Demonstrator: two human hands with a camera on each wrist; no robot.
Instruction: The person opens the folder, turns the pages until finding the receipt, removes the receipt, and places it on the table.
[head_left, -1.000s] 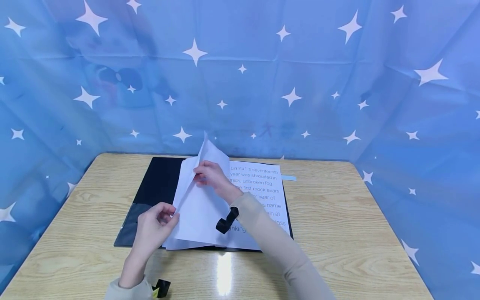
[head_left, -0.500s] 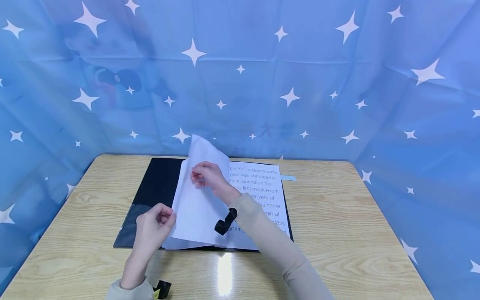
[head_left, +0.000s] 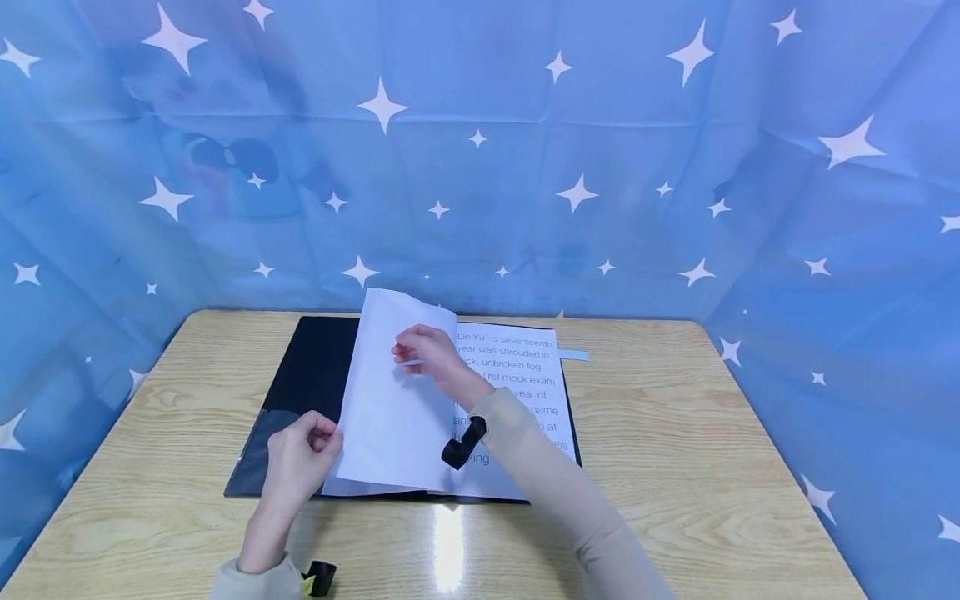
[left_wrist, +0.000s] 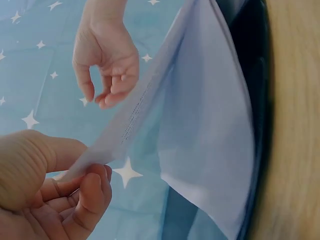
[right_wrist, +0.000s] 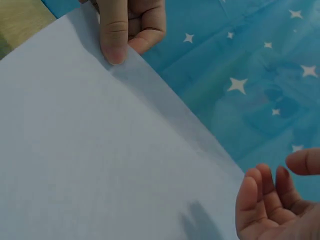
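White page [head_left: 390,425]: raised over black folder [head_left: 311,362] | left hand [head_left: 296,458] pinches its edge | right hand [head_left: 431,357] loose, holding nothing | best move slowly; pinch softly so it won't crease

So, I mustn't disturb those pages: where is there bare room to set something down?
Right of the folder, beyond the blue tab and right sleeve, the wooden table is bare. A narrower bare strip lies between folder and left table edge. It's crowded over the folder: the left hand pinches a sheet and the right hand is close by.
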